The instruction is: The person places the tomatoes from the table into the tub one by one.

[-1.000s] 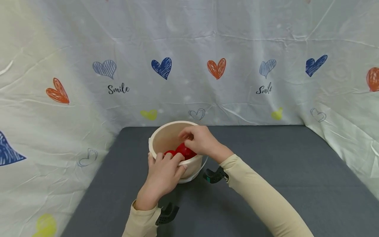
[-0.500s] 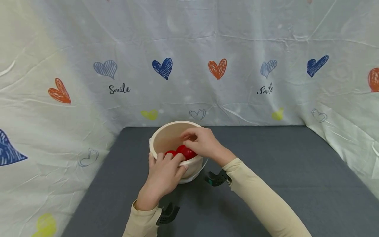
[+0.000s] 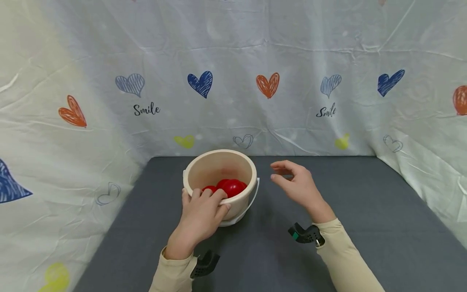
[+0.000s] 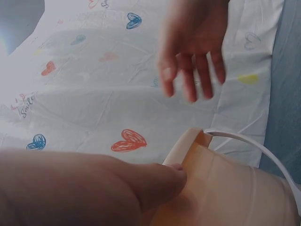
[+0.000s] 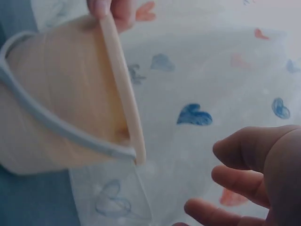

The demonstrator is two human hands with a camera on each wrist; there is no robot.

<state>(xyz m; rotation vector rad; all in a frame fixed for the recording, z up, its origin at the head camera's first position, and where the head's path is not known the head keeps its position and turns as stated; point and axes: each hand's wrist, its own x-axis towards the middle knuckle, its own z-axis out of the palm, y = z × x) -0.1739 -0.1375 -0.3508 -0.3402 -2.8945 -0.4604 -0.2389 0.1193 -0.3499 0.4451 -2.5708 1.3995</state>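
A cream bucket (image 3: 240, 207) stands on the dark table with its mouth facing up. My left hand (image 3: 200, 219) grips the near rim, fingers hooked over the inside and thumb on the outer wall. Several glossy, round red things (image 3: 232, 187) lie inside, partly hidden by those fingers. To the right of the bucket, my right hand (image 3: 297, 184) hovers apart from it with loosely bent fingers and holds nothing. In the right wrist view, fingers (image 5: 240, 183) of that hand are spread near the bucket's rim (image 5: 124, 89). The pale bail handle (image 3: 253, 201) hangs down the bucket's right side.
The dark grey table (image 3: 350, 211) stretches to both sides and toward the front. Behind it and at the sides hangs a white cloth (image 3: 233, 48) printed with hearts. A black wrist mount (image 3: 305, 234) sits under each forearm.
My right hand has come out of the bucket and moved right, its fingers loosening, leaving the red things inside. My left hand has kept its grip on the rim.
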